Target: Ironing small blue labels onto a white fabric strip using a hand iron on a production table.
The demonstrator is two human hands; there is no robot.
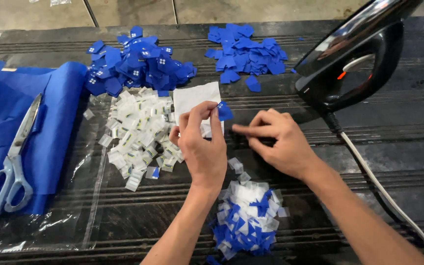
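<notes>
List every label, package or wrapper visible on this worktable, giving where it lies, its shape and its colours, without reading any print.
Small label pile: centre-left on a plastic sheet, white rectangles with tiny coloured marks.
Clear plastic bag: flat under that pile, transparent.
Blue patches with white marks: heap at back left.
Plain blue patches: heap at back centre.
Blue patch: pinched in the left hand.
White paper sheet: behind that hand, rectangular.

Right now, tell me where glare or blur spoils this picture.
Head view: glare streaks the black iron and the clear plastic sheet; the right hand shows slight motion blur at its fingertips; the left hand and its blue piece look sharp.
</notes>
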